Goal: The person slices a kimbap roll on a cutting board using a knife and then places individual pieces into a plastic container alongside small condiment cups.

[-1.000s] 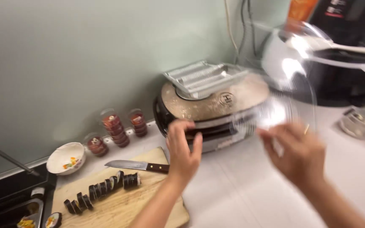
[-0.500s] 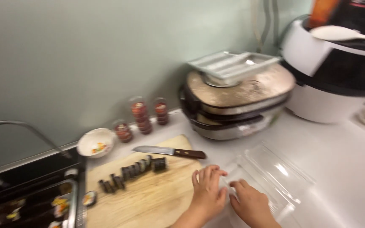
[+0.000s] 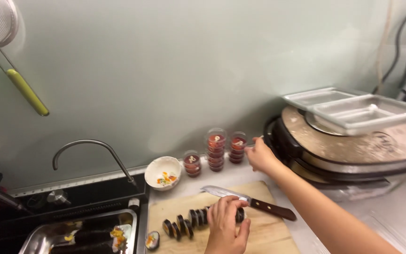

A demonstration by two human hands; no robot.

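Hands split — left hand (image 3: 226, 225) rests curled over the sliced seaweed rice roll (image 3: 198, 218) on the wooden cutting board (image 3: 269, 235), right hand (image 3: 261, 155) pinches at the stacked sauce cups (image 3: 237, 146) by the wall — roll already cut, knife (image 3: 247, 201) lying idle beside it.

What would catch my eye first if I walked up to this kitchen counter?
Probably the row of sliced seaweed rice rolls on the wooden cutting board, with the left hand resting on them beside a knife. Behind, the right hand reaches toward stacked small cups of red sauce by the wall, next to a big round electric griddle.
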